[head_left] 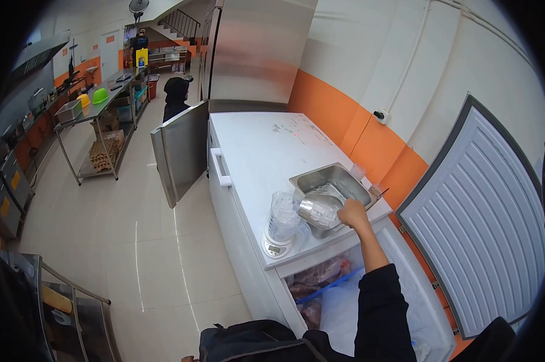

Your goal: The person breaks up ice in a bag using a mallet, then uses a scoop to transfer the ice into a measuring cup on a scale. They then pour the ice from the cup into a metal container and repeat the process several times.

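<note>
My right hand is closed on a metal scoop holding clear, ice-like pieces. The scoop is over the near side of a deep steel pan, its mouth toward a clear measuring jug. That jug, with similar pieces in it, stands on a white digital scale, whose display I cannot read. A small patch of skin at the bottom edge seems to be my left hand; its fingers are hidden.
Below me the chest freezer is open, with bagged meat and a white mass inside. Its raised lid leans at the right. A steel door stands open. A person is beyond it, another farther back.
</note>
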Demonstrator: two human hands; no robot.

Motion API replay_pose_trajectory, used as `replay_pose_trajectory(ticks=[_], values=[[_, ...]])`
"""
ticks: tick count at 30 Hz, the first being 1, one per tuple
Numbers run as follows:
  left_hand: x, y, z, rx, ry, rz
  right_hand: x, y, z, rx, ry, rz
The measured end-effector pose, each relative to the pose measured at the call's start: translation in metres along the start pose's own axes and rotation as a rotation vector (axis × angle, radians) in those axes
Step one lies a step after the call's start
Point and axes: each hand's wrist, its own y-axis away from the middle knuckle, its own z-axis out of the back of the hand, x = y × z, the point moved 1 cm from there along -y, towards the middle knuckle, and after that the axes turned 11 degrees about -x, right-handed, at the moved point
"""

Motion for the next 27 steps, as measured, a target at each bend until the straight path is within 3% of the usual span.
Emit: replay_pose_trajectory(ticks=[1,4,7,10,14,17,23,26,27], values=[[0.001,0.0,0.003,-0.035,-0.004,0.014,0.003,-0.003,-0.001,-0.001,0.016,0.016],[-0.022,-0.008,0.008,-0.02,-0.622,-0.481,0.004,-0.01,-0.003,-0.011,0.089,0.097],[-0.046,-0.01,0.006,0.0,-1.226,-0.978,0.008,-0.014,0.006,0.046,0.047,0.048],[-0.046,-0.012,0.0,-0.05,-1.068,-0.904,0.007,-0.018,0.004,-0.018,0.148,0.172],[-0.044,-0.016,-0.015,-0.096,-0.866,-0.807,0.007,-0.021,0.0,-0.092,0.131,0.176],[-0.036,-0.009,-0.012,-0.055,-0.92,-1.026,0.01,-0.022,0.002,-0.047,0.146,0.152],[0.005,0.003,-0.019,0.023,-0.051,-0.022,0.014,-0.024,0.009,0.015,0.088,0.085],[0.012,0.004,-0.018,-0.06,-0.004,0.024,0.007,-0.028,0.001,0.0,0.056,0.104],[0.013,0.002,-0.019,0.023,0.017,-0.053,0.005,-0.029,0.0,0.026,0.036,0.09]])
